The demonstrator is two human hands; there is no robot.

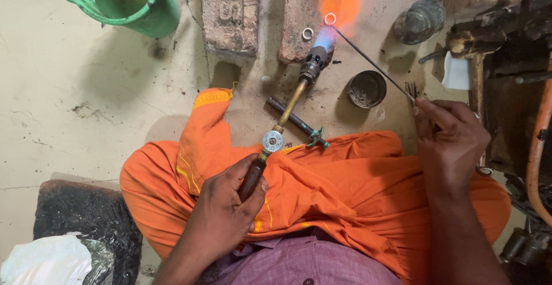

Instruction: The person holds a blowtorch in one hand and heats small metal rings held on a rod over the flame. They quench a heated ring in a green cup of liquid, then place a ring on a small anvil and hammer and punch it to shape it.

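A small metal ring point(330, 18) is lying on a brick point(305, 14) on the floor, glowing inside the blue and orange flame of a gas torch point(293, 98). The left hand point(224, 213) is holding the torch, its grip closed around the dark handle, so the brass tube is reaching up and away from the fingers toward the ring. The right hand point(448, 144) is pinching a thin metal rod point(372, 63) between thumb and fingertips; the rod is slanting away from that grip up to the left, its far tip ending just beside the ring. A second ring point(307, 33) is resting on the same brick, just left of the flame. A small round tin point(367, 88) is sitting between the torch head and the right hand. Another brick point(231, 12) and a green plastic jug point(123, 0) are standing farther left. Orange cloth point(345, 187) is covering the person's lap beneath both hands.
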